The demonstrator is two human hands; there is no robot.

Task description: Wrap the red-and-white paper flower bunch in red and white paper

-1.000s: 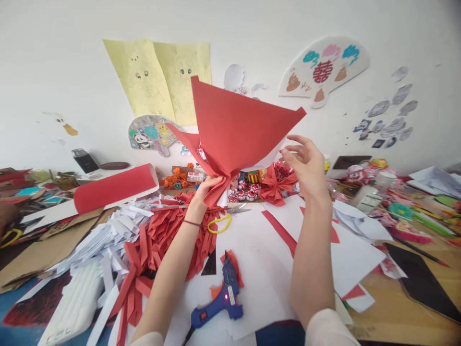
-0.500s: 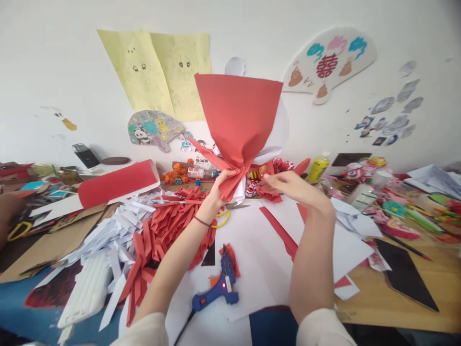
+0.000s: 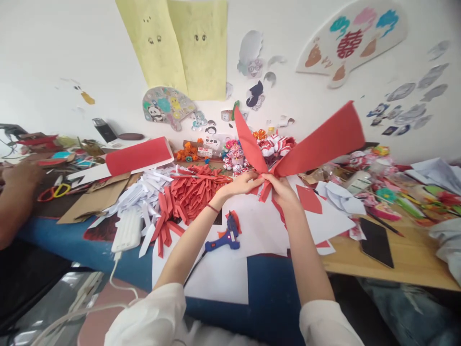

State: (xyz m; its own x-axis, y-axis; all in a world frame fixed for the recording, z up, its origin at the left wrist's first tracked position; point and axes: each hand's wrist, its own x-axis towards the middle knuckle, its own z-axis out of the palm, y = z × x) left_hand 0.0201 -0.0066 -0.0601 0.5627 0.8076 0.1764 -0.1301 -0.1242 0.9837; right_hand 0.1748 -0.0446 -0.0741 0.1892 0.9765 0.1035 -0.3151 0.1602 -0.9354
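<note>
Both hands are closed round the pinched base of a fan-shaped red paper wrapper [image 3: 320, 142], above white sheets. My left hand [image 3: 242, 184] grips the gathered paper from the left, its fingertips near the neck. My right hand [image 3: 283, 190] grips the same neck from the right. One tall flap leans left and a wider one spreads to the right. Red-and-white striped rosettes [image 3: 275, 144] show between the flaps; whether they are inside or behind cannot be told. Below my hands a blue glue gun [image 3: 225, 239] lies with a small red light on.
To the left are piles of red paper strips [image 3: 196, 192] and white paper strips [image 3: 146, 190], a red roll [image 3: 139, 156], a white power bank [image 3: 127, 229] and scissors [image 3: 54, 191]. Another person's arm [image 3: 16, 197] is at far left. A black phone [image 3: 376, 242] lies right.
The red wrapper has turned and lowered, its flaps now spread left and right. My right hand has moved from its side onto the gathered neck. The view has tilted downward.
</note>
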